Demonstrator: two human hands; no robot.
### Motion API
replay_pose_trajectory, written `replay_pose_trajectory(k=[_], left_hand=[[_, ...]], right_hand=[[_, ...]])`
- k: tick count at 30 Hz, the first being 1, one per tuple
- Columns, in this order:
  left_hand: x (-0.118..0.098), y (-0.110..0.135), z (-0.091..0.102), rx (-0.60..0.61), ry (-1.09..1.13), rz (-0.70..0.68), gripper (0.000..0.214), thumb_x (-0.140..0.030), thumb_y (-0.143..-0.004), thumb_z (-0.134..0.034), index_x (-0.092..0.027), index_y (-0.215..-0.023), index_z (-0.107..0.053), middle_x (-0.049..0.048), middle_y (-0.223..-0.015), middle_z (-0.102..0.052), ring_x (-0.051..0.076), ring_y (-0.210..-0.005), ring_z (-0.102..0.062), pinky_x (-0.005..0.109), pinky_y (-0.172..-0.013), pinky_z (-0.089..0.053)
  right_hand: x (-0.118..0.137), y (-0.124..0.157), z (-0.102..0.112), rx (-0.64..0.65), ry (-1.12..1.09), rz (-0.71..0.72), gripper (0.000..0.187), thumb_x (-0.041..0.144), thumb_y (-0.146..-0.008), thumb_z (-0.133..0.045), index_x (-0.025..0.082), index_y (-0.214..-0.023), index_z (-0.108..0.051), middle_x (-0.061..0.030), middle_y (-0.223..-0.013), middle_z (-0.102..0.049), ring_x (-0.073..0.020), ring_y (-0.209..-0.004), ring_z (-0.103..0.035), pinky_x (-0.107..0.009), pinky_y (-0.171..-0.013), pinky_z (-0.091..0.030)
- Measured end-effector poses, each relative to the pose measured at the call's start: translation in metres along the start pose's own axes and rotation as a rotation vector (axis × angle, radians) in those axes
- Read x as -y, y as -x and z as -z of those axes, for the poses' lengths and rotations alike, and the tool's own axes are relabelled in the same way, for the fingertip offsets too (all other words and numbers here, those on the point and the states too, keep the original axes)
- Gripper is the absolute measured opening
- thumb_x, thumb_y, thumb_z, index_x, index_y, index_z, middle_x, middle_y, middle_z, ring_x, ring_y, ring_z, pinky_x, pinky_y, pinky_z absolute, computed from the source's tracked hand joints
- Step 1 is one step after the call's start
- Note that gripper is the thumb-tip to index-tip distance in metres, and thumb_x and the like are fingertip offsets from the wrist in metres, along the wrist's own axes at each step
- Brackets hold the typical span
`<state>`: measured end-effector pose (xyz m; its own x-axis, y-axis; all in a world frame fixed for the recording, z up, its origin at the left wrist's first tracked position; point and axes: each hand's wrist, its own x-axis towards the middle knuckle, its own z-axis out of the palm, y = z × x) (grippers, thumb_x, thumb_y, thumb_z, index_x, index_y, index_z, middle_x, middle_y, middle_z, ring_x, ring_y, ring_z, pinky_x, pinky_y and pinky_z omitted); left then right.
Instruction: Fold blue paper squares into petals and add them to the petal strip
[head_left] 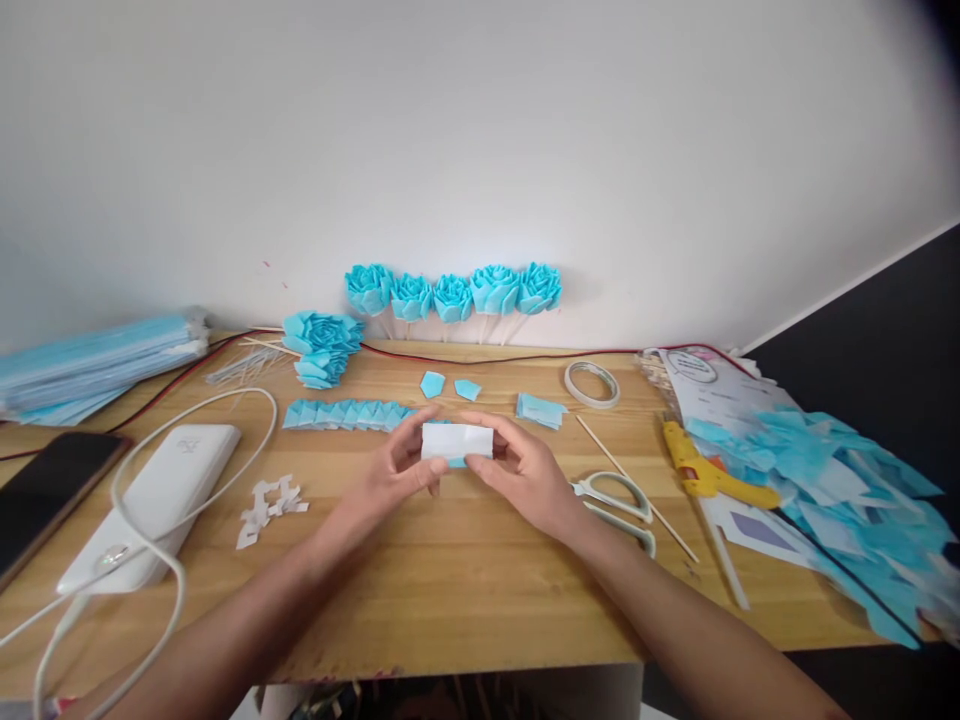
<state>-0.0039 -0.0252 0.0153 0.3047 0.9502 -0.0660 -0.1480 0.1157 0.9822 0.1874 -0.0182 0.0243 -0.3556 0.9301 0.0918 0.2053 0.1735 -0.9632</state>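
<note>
Between my two hands is a small rectangular piece of paper (457,440), white on the face toward me with a blue strip along its lower edge. My left hand (401,462) pinches its left end, and my right hand (521,468) grips the right end, thumbs in front. Just behind my left hand lies a row of folded blue petals (345,414). Two loose blue petals (433,384) rest beyond the paper. A small stack of blue paper (541,410) sits past my right hand, and white-handled scissors (616,497) lie beside my right wrist.
Blue paper roses (453,298) on sticks lean against the wall, with more roses (322,345) at left. A tape roll (592,384), a wooden stick (637,488), a yellow glue gun (712,475) and blue scraps (847,500) lie right. A white power bank (176,490), cable and paper bits (271,507) lie left.
</note>
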Motion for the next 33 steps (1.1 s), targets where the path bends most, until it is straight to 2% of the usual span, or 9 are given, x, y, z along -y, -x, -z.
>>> replay_pose_trajectory(k=[3, 6, 8, 12, 18, 24, 33], left_hand=[[0.0012, 0.0002, -0.0023, 0.042, -0.068, 0.093, 0.044, -0.046, -0.072, -0.071, -0.014, -0.101, -0.064, 0.0017, -0.073, -0.061, 0.012, -0.060, -0.051, 0.025, -0.059, -0.044], [0.0048, -0.0002, -0.0030, 0.018, -0.107, 0.123, 0.035, -0.048, -0.072, -0.070, -0.013, -0.071, -0.065, 0.0002, -0.061, -0.058, 0.011, -0.054, -0.049, 0.024, -0.056, -0.041], [0.0067, -0.0009, -0.0022, -0.015, -0.109, 0.118, 0.036, -0.048, -0.072, -0.069, -0.013, -0.065, -0.064, 0.0002, -0.060, -0.058, 0.010, -0.053, -0.048, 0.023, -0.056, -0.040], [0.0079, -0.0015, -0.0003, -0.054, -0.114, 0.110, 0.036, -0.048, -0.073, -0.068, -0.014, -0.063, -0.065, -0.0002, -0.058, -0.057, 0.011, -0.053, -0.048, 0.023, -0.055, -0.040], [0.0089, -0.0009, 0.0011, -0.073, -0.094, 0.108, 0.033, -0.046, -0.074, -0.068, -0.014, -0.065, -0.066, 0.0001, -0.060, -0.059, 0.011, -0.054, -0.049, 0.023, -0.055, -0.041], [0.0065, -0.0020, 0.0009, -0.114, -0.138, 0.065, 0.032, -0.045, -0.075, -0.066, -0.015, -0.063, -0.063, -0.0001, -0.058, -0.057, 0.011, -0.053, -0.047, 0.023, -0.054, -0.040], [0.0007, -0.0005, -0.0043, -0.090, -0.260, 0.011, 0.027, -0.041, -0.074, -0.063, -0.015, -0.067, -0.063, -0.0039, -0.054, -0.047, 0.009, -0.051, -0.040, 0.021, -0.050, -0.034]], right_hand=[[-0.0001, 0.0009, -0.0013, -0.032, 0.012, 0.034, 0.040, 0.027, -0.085, -0.059, 0.024, -0.124, -0.055, -0.0051, -0.105, -0.067, -0.0174, -0.091, -0.064, -0.029, -0.080, -0.051], [-0.0015, 0.0006, -0.0023, -0.043, 0.034, 0.040, 0.039, 0.027, -0.084, -0.060, 0.025, -0.123, -0.056, -0.0048, -0.104, -0.067, -0.0175, -0.090, -0.064, -0.029, -0.078, -0.052], [-0.0022, 0.0003, -0.0026, -0.041, 0.046, 0.033, 0.038, 0.027, -0.084, -0.060, 0.025, -0.122, -0.056, -0.0047, -0.103, -0.068, -0.0176, -0.089, -0.064, -0.029, -0.077, -0.052], [-0.0012, 0.0003, -0.0030, -0.044, 0.061, 0.002, 0.038, 0.028, -0.083, -0.061, 0.023, -0.120, -0.057, -0.0050, -0.100, -0.069, -0.0178, -0.086, -0.064, -0.031, -0.077, -0.053], [-0.0017, 0.0000, -0.0035, -0.041, 0.010, -0.017, 0.038, 0.030, -0.084, -0.060, 0.022, -0.121, -0.057, -0.0061, -0.107, -0.068, -0.0177, -0.090, -0.065, -0.030, -0.079, -0.052], [-0.0038, -0.0016, -0.0019, 0.010, -0.079, -0.068, 0.042, 0.029, -0.083, -0.061, 0.023, -0.124, -0.054, -0.0051, -0.105, -0.068, -0.0173, -0.090, -0.065, -0.030, -0.079, -0.052], [0.0012, -0.0011, -0.0010, 0.098, 0.052, -0.035, 0.048, 0.020, -0.080, -0.061, 0.027, -0.127, -0.052, -0.0030, -0.106, -0.065, -0.0164, -0.087, -0.062, -0.027, -0.073, -0.050]])
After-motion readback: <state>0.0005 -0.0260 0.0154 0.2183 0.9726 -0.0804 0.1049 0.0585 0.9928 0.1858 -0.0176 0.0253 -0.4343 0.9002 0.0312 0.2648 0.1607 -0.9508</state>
